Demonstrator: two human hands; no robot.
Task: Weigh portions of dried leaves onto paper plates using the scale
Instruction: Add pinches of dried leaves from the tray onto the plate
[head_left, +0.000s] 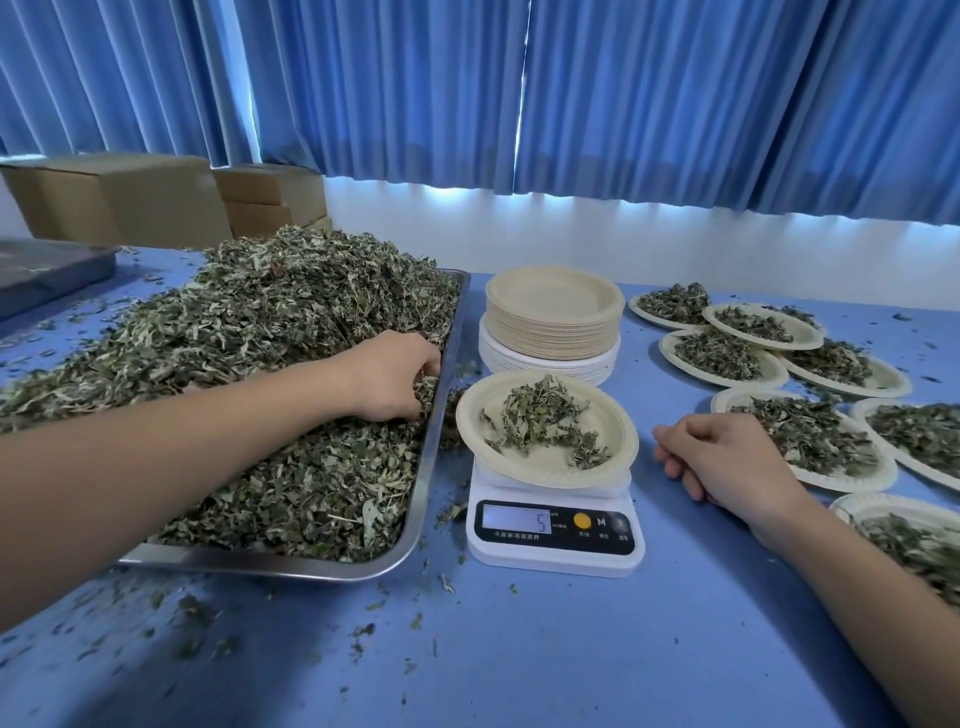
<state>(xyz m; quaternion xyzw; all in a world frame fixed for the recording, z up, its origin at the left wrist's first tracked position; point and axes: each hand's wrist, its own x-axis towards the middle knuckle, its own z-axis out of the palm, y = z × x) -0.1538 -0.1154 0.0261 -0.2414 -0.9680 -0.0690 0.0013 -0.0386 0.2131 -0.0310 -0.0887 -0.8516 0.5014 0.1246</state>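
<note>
Loose leaf crumbs (192, 613) litter the near part of the blue table (545, 649), whose near edge is out of view. Both forearms enter from the bottom corners, cut off by the frame. A white scale (556, 540) stands about mid-table; its display (517, 519) seems to read 5, and the small print below it is too fine to read. A plate (550, 462) sits on the scale, hiding the platform, with a small portion (540, 415) of dried leaf in its middle. The right hand (727, 457) rests on the table just right of the scale, fingers loosely curled and holding nothing. Its forearm covers part of a filled plate at the right edge. The left hand (389, 374) reaches into the leaves (260, 322) heaped on a steel tray (260, 564) on the left side of the table. Its fingers curl down and close on a tuft by the tray's right rim, the fingertips buried. The left arm hides the tray's near left corner. Behind the scale stands a stack (553, 322) of empty plates, tan on white. Filled plates (852, 480) overlap towards the right edge, some cut off. At the far left edge lies a grey tray (52, 270), hard to make out, with cardboard boxes (119, 202) behind. Along the far edge rises a white wall (571, 239) under a pleated blue curtain (675, 104).
</note>
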